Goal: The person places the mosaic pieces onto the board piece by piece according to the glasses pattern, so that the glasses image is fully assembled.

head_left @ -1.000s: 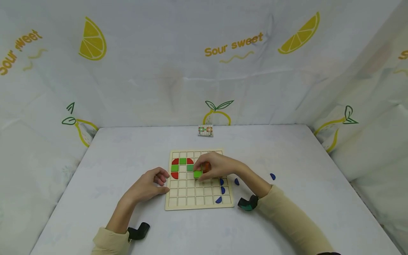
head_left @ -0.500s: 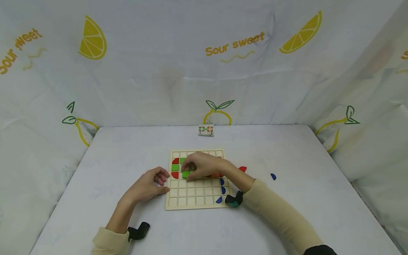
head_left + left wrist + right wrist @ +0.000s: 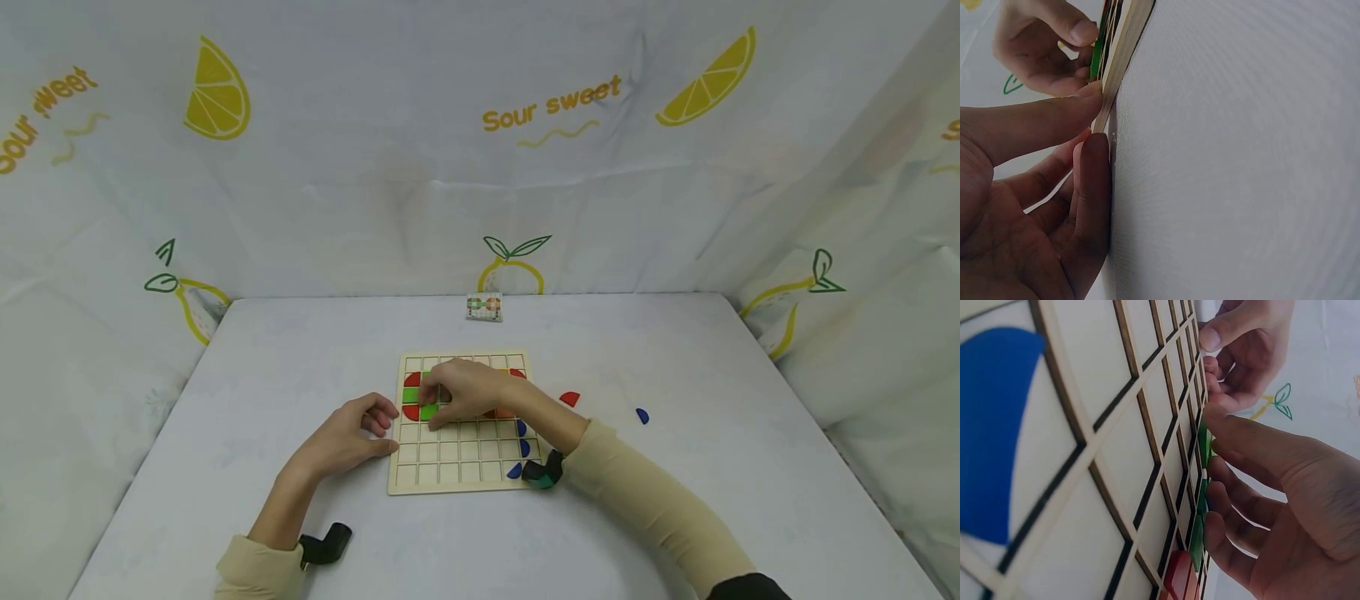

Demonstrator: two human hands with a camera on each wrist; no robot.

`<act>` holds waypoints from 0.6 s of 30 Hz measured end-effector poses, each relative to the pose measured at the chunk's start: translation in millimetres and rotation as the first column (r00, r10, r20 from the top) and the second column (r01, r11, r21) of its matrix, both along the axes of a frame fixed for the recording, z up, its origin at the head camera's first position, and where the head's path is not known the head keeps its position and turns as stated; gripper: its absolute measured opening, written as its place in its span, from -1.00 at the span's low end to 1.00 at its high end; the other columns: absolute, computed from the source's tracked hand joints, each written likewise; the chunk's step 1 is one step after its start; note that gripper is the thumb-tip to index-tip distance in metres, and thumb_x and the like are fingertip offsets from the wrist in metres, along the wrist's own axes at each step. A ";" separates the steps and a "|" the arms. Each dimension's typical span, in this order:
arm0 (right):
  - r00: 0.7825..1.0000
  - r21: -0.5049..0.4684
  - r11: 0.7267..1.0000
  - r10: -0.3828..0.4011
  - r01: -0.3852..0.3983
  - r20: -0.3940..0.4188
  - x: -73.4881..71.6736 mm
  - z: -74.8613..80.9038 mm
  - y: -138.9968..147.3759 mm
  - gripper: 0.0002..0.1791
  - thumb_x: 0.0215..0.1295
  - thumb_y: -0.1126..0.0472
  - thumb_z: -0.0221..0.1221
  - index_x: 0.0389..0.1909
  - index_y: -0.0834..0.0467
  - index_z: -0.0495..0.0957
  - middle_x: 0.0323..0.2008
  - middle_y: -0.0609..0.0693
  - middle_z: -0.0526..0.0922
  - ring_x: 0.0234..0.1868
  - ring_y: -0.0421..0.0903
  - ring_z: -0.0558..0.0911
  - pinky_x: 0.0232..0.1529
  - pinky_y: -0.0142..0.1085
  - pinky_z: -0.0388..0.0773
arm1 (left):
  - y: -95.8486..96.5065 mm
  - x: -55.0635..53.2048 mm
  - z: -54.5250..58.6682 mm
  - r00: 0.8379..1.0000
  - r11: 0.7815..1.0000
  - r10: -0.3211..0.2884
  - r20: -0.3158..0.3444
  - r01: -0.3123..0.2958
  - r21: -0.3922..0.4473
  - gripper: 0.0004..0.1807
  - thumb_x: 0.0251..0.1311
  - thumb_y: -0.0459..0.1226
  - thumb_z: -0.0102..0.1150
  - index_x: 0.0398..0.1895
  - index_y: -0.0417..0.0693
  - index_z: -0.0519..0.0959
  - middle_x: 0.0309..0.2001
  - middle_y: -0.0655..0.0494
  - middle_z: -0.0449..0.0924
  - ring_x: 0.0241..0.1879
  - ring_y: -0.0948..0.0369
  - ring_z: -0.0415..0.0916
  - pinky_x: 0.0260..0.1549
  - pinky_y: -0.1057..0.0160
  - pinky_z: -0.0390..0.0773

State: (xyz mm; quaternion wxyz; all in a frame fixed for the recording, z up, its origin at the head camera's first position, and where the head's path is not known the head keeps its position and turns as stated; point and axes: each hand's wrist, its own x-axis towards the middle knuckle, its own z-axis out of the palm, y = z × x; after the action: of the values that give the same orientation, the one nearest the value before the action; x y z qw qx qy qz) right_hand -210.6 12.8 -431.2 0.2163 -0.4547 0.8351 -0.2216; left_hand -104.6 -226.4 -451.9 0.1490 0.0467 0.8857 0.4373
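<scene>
A pale wooden grid board lies mid-table, with red and green pieces in its upper rows. My right hand is over the board's upper left. Its thumb and fingertips pinch a green square tile at a cell beside a red quarter-round piece. In the right wrist view, more green tiles stand under the curled fingers. My left hand rests at the board's left edge, thumb and fingertips touching its side. The right hand hides part of the upper rows.
Blue pieces lie on the board's right columns. A red piece and a blue half-round piece lie on the table to the right. A small patterned card stands at the back edge.
My right hand has moved left across the board with the green tile, to a cell near the left column. The red piece at right has come into view. My left hand has stayed still.
</scene>
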 end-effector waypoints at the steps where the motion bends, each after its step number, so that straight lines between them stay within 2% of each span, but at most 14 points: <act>1: 1.000 0.001 1.000 0.003 -0.003 0.000 -0.1 0.1 0.3 -0.70 0.32 0.08 0.53 0.01 0.05 0.76 -0.12 -0.12 0.77 -0.12 -0.20 0.64 -0.03 -0.42 0.56 | 0.0 0.0 -0.2 1.000 1.000 0.000 0.000 0.000 0.001 -0.57 0.17 -0.36 0.57 0.07 -0.14 0.61 -0.14 0.03 0.59 -0.14 0.17 0.54 -0.08 0.28 0.51; 9: 0.999 -0.025 1.000 0.020 -0.019 0.049 0.1 3.3 4.1 -0.75 0.36 0.23 0.48 0.03 0.11 0.77 -0.07 -0.06 0.82 -0.19 -0.29 0.63 -0.06 -0.46 0.59 | 0.4 0.7 -1.1 1.000 1.000 0.009 0.006 -0.009 -0.003 -0.57 0.17 -0.36 0.57 0.07 -0.13 0.61 -0.14 0.04 0.59 -0.14 0.17 0.54 -0.08 0.28 0.51; 18: 0.998 -0.076 0.997 0.024 -0.020 0.056 5.5 9.2 21.3 -0.75 0.41 0.22 0.44 0.06 0.16 0.77 0.00 -0.03 0.83 -0.06 -0.20 0.72 0.10 -0.34 0.67 | 1.5 1.6 0.6 1.000 1.000 0.020 0.008 -0.020 -0.004 -0.57 0.16 -0.37 0.57 0.06 -0.14 0.61 -0.15 0.04 0.58 -0.15 0.17 0.54 -0.09 0.28 0.51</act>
State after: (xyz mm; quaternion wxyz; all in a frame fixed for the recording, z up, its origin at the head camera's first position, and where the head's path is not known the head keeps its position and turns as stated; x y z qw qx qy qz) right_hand -205.1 34.0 -422.0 0.2249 -0.4653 0.8146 -0.2634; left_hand -103.0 -224.9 -451.3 0.1484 0.0357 0.8862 0.4374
